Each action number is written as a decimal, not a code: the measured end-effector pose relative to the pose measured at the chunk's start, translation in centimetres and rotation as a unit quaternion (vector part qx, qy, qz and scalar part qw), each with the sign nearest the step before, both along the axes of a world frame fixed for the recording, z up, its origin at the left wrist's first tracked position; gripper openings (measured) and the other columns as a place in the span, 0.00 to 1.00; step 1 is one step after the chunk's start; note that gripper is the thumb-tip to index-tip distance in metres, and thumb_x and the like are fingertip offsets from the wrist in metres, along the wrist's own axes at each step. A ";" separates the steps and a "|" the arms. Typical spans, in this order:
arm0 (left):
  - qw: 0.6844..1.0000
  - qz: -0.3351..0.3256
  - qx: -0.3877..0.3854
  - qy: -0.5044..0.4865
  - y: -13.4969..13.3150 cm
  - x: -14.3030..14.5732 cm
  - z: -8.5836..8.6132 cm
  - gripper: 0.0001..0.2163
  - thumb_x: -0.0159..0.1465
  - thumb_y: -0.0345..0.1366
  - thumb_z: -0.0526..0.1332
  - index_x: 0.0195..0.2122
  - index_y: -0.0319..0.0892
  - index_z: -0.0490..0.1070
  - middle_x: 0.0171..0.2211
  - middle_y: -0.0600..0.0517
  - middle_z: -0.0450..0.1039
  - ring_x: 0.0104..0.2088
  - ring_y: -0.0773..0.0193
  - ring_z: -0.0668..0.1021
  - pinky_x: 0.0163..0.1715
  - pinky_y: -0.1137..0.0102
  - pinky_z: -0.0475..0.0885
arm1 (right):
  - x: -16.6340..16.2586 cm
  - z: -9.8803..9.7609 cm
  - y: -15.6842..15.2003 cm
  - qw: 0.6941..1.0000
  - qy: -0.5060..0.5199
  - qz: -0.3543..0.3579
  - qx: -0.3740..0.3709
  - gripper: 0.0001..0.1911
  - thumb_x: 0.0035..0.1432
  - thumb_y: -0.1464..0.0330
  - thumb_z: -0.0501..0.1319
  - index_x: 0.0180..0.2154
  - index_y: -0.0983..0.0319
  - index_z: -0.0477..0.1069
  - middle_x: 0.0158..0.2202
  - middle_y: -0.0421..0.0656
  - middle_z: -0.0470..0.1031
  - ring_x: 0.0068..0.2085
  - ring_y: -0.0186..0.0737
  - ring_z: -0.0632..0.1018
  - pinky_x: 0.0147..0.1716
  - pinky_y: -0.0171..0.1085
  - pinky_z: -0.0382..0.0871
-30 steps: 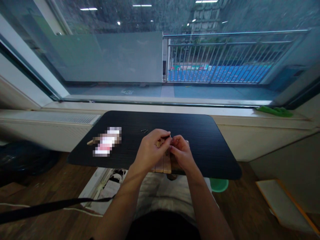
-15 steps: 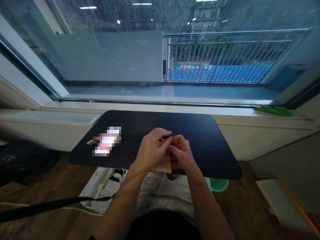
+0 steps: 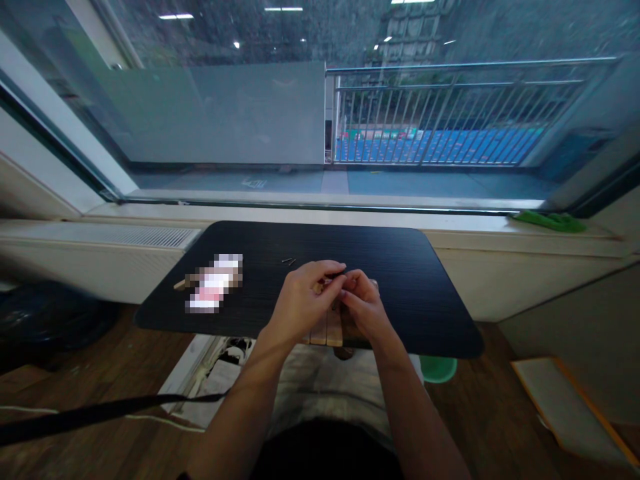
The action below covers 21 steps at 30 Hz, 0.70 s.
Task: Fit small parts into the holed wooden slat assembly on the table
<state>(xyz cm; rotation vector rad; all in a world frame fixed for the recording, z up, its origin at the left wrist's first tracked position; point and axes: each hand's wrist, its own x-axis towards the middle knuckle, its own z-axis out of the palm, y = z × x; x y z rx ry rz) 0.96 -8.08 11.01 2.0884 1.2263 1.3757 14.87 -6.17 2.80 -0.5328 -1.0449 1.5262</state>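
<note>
Both my hands meet over the near middle of a black table [image 3: 400, 267]. My left hand [image 3: 300, 300] is closed in a pinch on a small piece, partly wooden, partly dark; I cannot make it out. My right hand [image 3: 363, 303] is closed too, its fingertips pressed against the same small piece. Under my hands lie several light wooden slats [image 3: 327, 330] side by side at the table's front edge. Two tiny dark metal bits [image 3: 289, 261] lie on the table just beyond my left hand.
A blurred white and pink packet [image 3: 215, 282] with a wooden stick under it lies at the table's left. Behind the table runs a window sill with a green cloth [image 3: 549, 221] at the right. A green bucket [image 3: 438, 369] stands under the table's right front corner.
Almost nothing differs; my fingers have shifted slightly on the small piece and both hands stay in place.
</note>
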 end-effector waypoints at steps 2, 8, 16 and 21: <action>1.000 -0.001 0.003 0.000 0.0 0.0 0.1 0.07 0.62 0.29 0.65 0.42 0.41 0.79 0.39 0.48 0.83 0.38 0.62 0.83 0.42 0.65 0.79 | 0.0 0.0 0.0 1.000 0.006 0.007 -0.001 0.15 0.51 0.63 0.73 0.34 0.56 0.68 0.33 0.36 0.74 0.34 0.34 0.75 0.35 0.33 0.70; 1.000 -0.008 -0.005 -0.002 -0.2 -0.1 0.3 0.08 0.62 0.28 0.65 0.42 0.42 0.79 0.39 0.48 0.83 0.38 0.62 0.83 0.40 0.67 0.79 | 0.1 0.0 -0.1 1.000 -0.010 -0.006 0.002 0.15 0.52 0.61 0.73 0.34 0.56 0.68 0.32 0.36 0.74 0.34 0.35 0.75 0.34 0.34 0.71; 1.000 -0.012 -0.007 -0.005 -0.3 -0.1 0.3 0.08 0.62 0.29 0.64 0.41 0.42 0.79 0.38 0.49 0.83 0.36 0.63 0.82 0.40 0.66 0.79 | 0.0 0.2 -0.1 1.000 -0.011 -0.008 -0.001 0.17 0.50 0.59 0.74 0.35 0.56 0.68 0.33 0.37 0.76 0.35 0.37 0.76 0.35 0.35 0.73; 1.000 -0.009 -0.003 -0.007 -0.4 -0.1 0.3 0.07 0.63 0.30 0.64 0.41 0.42 0.79 0.38 0.48 0.83 0.36 0.63 0.82 0.42 0.65 0.79 | 0.0 0.2 -0.1 1.000 -0.009 0.008 0.006 0.16 0.51 0.60 0.73 0.38 0.56 0.71 0.37 0.38 0.78 0.38 0.36 0.78 0.38 0.34 0.74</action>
